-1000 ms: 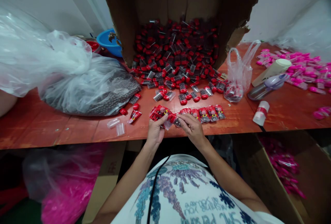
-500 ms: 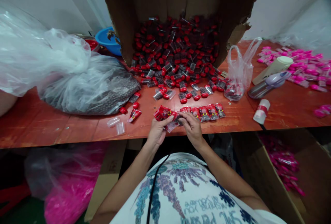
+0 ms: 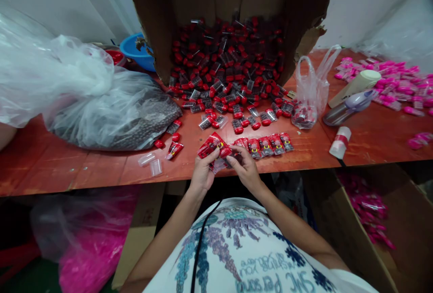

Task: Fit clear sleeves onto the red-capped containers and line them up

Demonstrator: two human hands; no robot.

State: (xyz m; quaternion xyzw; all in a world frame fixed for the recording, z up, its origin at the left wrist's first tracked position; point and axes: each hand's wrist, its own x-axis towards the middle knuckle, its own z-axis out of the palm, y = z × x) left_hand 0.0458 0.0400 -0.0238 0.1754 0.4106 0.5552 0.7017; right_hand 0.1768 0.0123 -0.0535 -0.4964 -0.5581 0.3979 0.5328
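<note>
Between my hands, close to the table's front edge, are red printed wrappers [image 3: 214,145] with clear parts. My left hand [image 3: 204,169] is closed on them, its thumb on top. The fingers of my right hand [image 3: 246,166] pinch at the right end of the wrappers; whether a container is inside there is hidden. Just past my right hand, a row of several wrapped red packets [image 3: 266,146] lies flat on the table. To the left rest a single red-wrapped piece [image 3: 174,150], two clear empty containers [image 3: 156,167] and loose red caps [image 3: 158,143].
A large cardboard box [image 3: 309,22] lies open toward me, spilling small red-capped containers [image 3: 233,76]. Left stands a clear bag of dark beads [image 3: 118,112]; behind it, a blue basin [image 3: 138,53]. Rightward are a small plastic bag [image 3: 306,114], two bottles [image 3: 350,107], a white roll [image 3: 340,143] and pink containers [image 3: 399,85].
The red wrappers in my left hand have tilted and fanned upward. My right hand has shifted slightly left, nearer the left hand. The whole view has moved a little.
</note>
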